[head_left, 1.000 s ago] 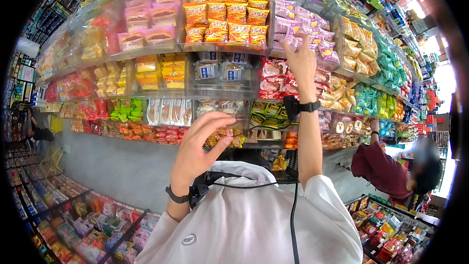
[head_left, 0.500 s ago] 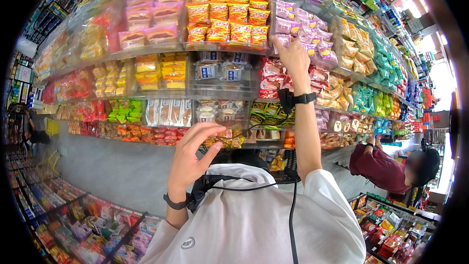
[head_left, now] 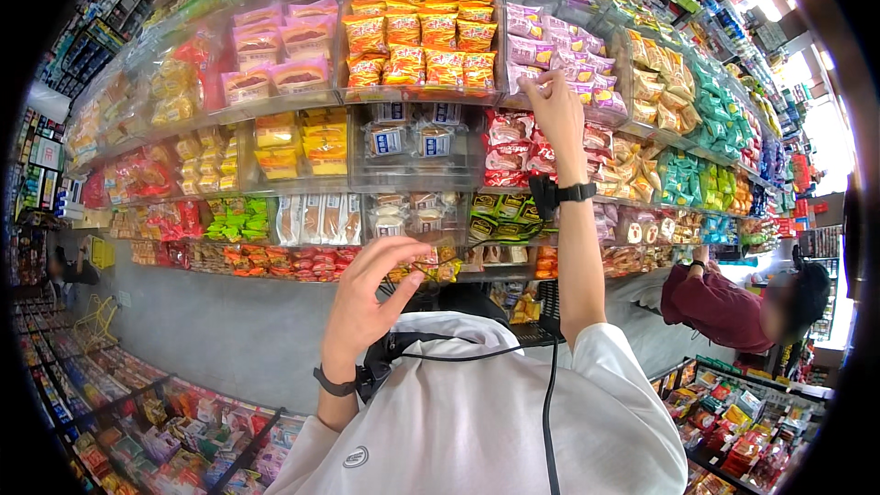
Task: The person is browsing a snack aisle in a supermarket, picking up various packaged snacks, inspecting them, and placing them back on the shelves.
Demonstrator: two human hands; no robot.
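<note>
My right hand is raised at the front edge of a clear bin of small purple snack packets. Its fingers are bent, with a small gap between the thumb and the fingertips; they are close to the front packets, and I cannot tell whether they touch. No packet shows in its grasp. Below it lie red-and-white packets, partly hidden by the wrist. My left hand hovers low in front of the shelves, fingers loosely curved and apart, holding nothing. Orange packets fill the bin left of the purple ones.
Tiered clear bins hold pink packets, yellow packs, beige packets and green packets. A black cable hangs over my white shirt. A person in a maroon top is at right. More racks stand behind me.
My right hand has drawn slightly down toward me, and its fingers have bent closer together. The left hand has shifted a little down and right. The shelf view has moved slightly left.
</note>
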